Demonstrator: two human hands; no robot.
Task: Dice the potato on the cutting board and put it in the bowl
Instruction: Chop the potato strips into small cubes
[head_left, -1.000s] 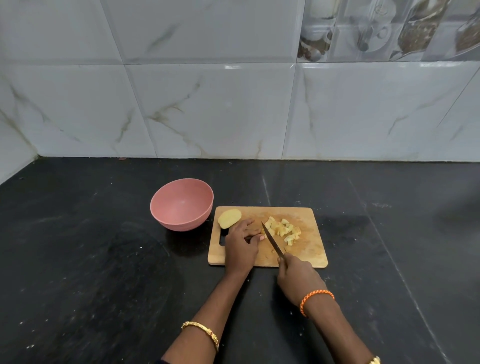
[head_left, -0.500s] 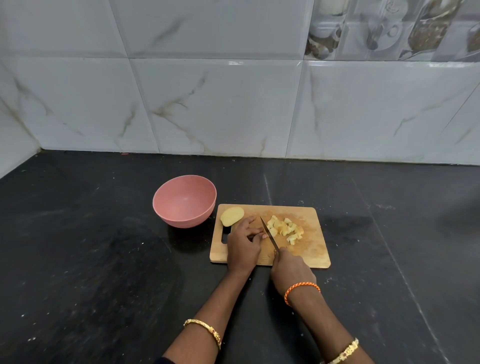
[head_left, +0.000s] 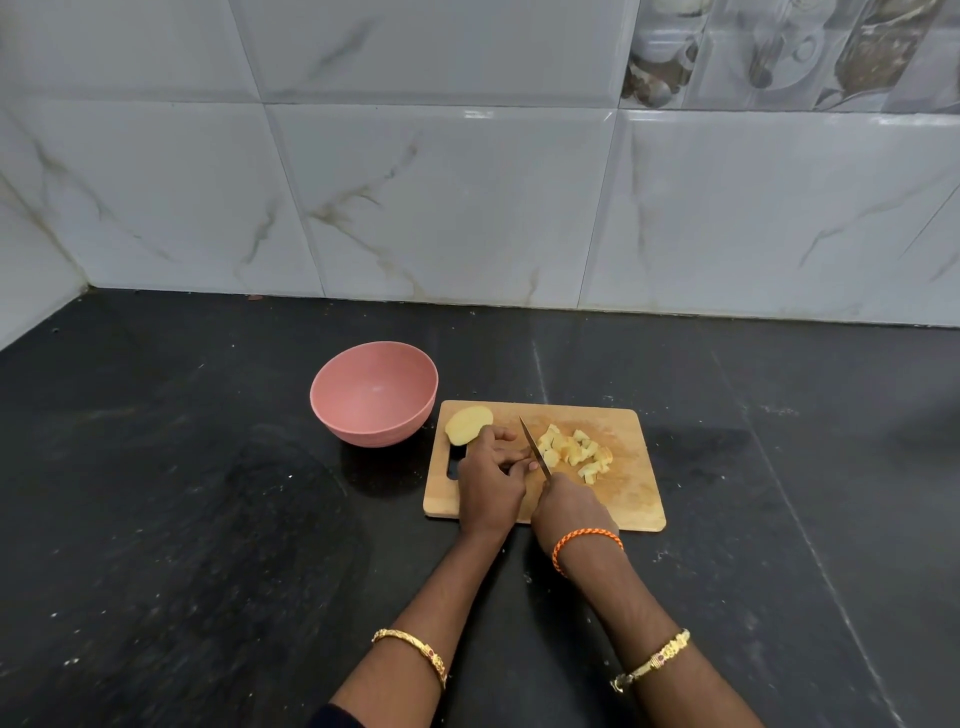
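Since a second ago the knife (head_left: 535, 453) has swung upright against the left hand (head_left: 491, 475), which pins a hidden potato strip, right hand (head_left: 569, 506) clamping the handle, so dicing continues: cubes (head_left: 574, 451) at the board's (head_left: 631, 499) three o'clock, half potato (head_left: 467, 425) at ten, bowl (head_left: 374, 392) empty.

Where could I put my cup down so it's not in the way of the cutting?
Bare counter lies left of the pink bowl, and right of the cutting board too. The board is crowded: left hand, right hand, knife, potato half, diced pieces.
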